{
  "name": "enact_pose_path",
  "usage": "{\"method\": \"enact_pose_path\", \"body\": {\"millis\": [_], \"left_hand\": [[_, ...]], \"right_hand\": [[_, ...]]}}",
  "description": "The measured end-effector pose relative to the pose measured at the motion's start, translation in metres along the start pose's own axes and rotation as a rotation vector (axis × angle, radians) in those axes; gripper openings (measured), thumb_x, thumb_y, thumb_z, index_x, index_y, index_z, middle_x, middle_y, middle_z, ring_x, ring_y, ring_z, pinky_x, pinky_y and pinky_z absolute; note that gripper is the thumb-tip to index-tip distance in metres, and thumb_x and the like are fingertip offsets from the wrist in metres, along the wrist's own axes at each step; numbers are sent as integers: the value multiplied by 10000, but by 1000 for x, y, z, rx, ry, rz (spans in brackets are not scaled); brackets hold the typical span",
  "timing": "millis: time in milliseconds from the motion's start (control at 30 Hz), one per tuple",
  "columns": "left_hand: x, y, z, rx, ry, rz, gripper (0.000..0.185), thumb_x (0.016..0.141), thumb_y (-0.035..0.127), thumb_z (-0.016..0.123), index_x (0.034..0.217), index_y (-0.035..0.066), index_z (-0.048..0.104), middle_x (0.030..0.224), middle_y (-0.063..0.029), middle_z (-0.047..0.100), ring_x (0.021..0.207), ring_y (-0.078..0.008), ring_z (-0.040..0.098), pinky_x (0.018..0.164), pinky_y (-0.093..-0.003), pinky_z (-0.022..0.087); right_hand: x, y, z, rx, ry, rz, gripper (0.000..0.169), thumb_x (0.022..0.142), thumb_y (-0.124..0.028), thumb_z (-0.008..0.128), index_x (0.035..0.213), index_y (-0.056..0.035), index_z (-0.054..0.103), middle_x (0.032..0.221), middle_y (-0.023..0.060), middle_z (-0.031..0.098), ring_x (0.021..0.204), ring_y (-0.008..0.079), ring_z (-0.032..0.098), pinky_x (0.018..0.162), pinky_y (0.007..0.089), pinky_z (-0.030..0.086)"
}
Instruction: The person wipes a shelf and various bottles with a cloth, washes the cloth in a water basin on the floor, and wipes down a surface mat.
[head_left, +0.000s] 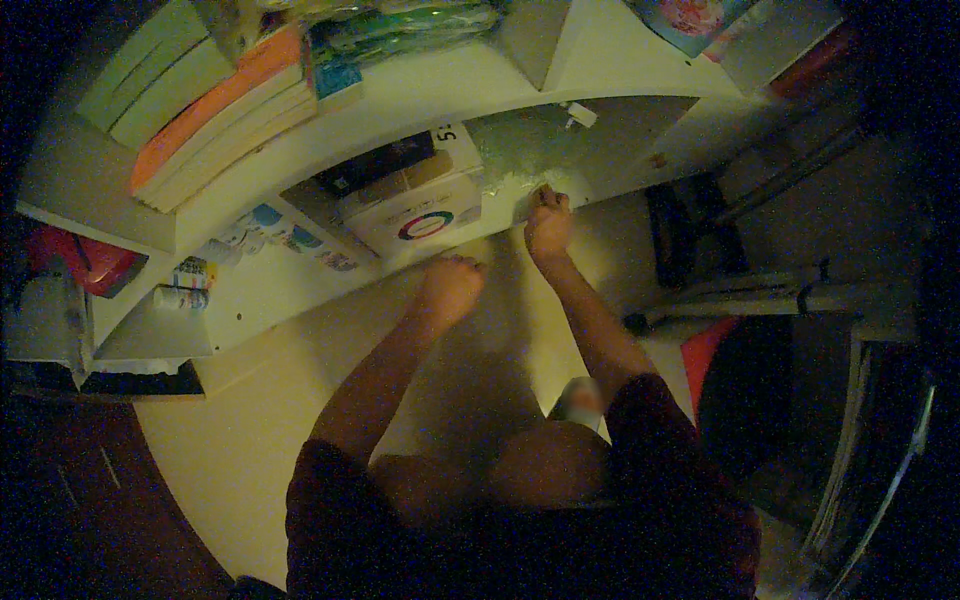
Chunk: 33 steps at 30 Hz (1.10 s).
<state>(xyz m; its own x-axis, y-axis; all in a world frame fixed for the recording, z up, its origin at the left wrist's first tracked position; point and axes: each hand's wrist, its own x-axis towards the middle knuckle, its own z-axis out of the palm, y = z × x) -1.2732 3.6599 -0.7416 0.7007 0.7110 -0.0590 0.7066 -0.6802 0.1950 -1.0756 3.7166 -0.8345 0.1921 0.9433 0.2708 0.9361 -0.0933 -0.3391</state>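
Observation:
My left hand (455, 281), fingers curled, is just in front of the lower shelf's edge, below a white cardboard box (420, 217) with a coloured ring printed on it. My right hand (551, 214) is at the front edge of the shelf (292, 296), right of the box, its fingers bent over something small or over nothing; the dim picture does not settle it. Beyond the right hand lies a greenish, shiny surface, perhaps clear plastic (525, 154). A small white adapter-like block (582, 114) lies farther back.
Books (232, 112) and plastic-wrapped packs (405, 34) fill the upper shelf. A printed sheet (300, 238) lies left of the box, and a small white cylindrical container (180, 298) farther left. Dark frame-like objects (694, 229) stand at the right. A dark red surface (112, 480) is at lower left.

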Motion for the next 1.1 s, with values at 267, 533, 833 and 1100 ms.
{"method": "enact_pose_path", "body": {"millis": [267,533,833,1100], "left_hand": [[-18,6,23,-22,-98,-87,165,652,113,531,794,39,572,768,-136,592,706,-282,585,589,-398,479],[4,4,10,-206,-17,-353,125,692,106,513,786,38,559,744,-140,589,684,-303,581,576,-422,467],[15,-11,70,-706,364,-576,101,726,120,488,753,63,566,729,-167,571,680,-341,558,581,-408,444],[-10,-12,67,-750,394,-720,84,727,112,502,739,63,569,709,-152,574,654,-325,557,579,-387,436]], "right_hand": [[-4,-16,-4,-33,0,-123,358,604,27,492,960,14,524,1048,92,482,888,297,446,776,342,412],[7,-43,-30,-94,-110,-397,394,594,38,478,983,6,529,1056,122,508,924,306,453,796,342,406],[24,-47,-65,112,-82,-404,342,655,32,442,986,7,526,1001,199,529,836,348,503,751,382,421],[3,-71,-25,86,280,-168,295,702,-1,425,980,52,507,1022,216,508,914,379,447,807,412,379]]}}
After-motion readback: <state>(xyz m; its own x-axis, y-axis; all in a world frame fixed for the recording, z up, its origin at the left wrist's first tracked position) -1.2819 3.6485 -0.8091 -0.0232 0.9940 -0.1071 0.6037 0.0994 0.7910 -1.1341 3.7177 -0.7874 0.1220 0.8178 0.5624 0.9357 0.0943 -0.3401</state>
